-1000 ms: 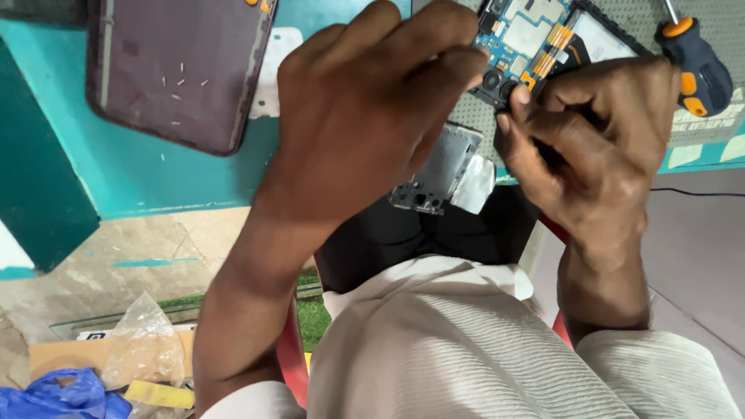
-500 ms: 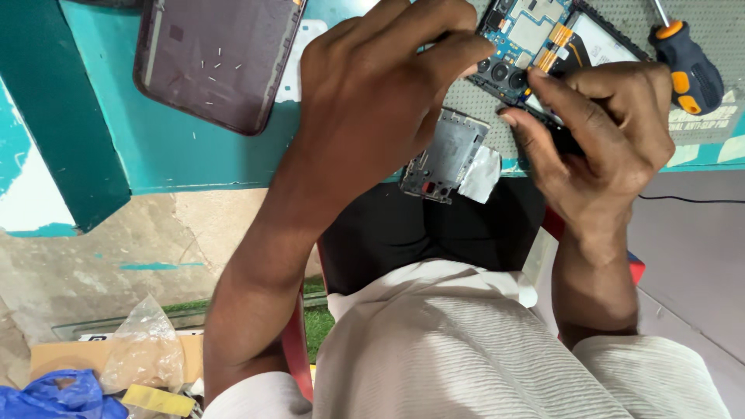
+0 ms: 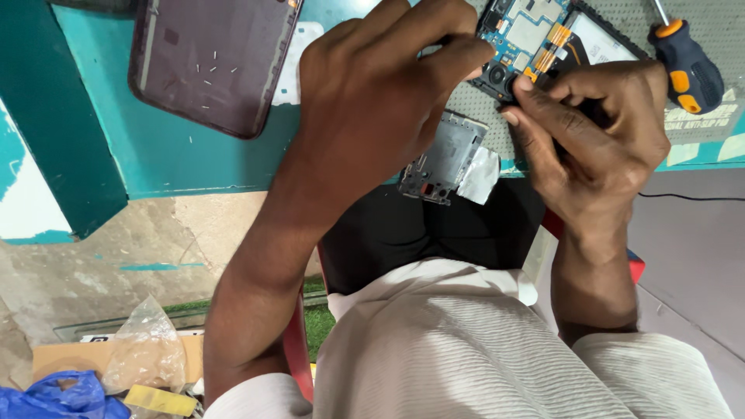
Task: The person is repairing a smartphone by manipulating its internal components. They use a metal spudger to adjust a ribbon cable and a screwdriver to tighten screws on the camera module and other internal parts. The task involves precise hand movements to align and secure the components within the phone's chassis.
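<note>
2 hands are seen at work on an opened phone (image 3: 543, 39), which lies near the front edge of the teal tabletop (image 3: 202, 167) on a grey mat (image 3: 722, 23). Its blue circuit board, orange ribbon strips and dark camera lenses are exposed. The left hand (image 3: 372, 101) is arched over the phone's left end, with its fingertips brought down on the board; whether anything is pinched in that grip cannot be told, since the fingertips are partly hidden. The right hand (image 3: 590, 132) is curled closed against the phone's lower edge, its thumb and forefinger pressed on the frame beside the camera lenses, so the phone is gripped there.

Just below the phone, a grey metal plate (image 3: 442, 159) with a white tab is seen overhanging the tabletop's edge, under the left hand. To the right of the phone, a screwdriver (image 3: 687, 66) with a black and orange handle is laid on the mat. Well to the left, a dark phone back cover (image 3: 209, 66) is placed inner side up, with several tiny screws scattered on it. On the floor at lower left, a clear plastic bag (image 3: 143, 349), a cardboard piece (image 3: 62, 358) and a blue bag (image 3: 54, 397) are visible.
</note>
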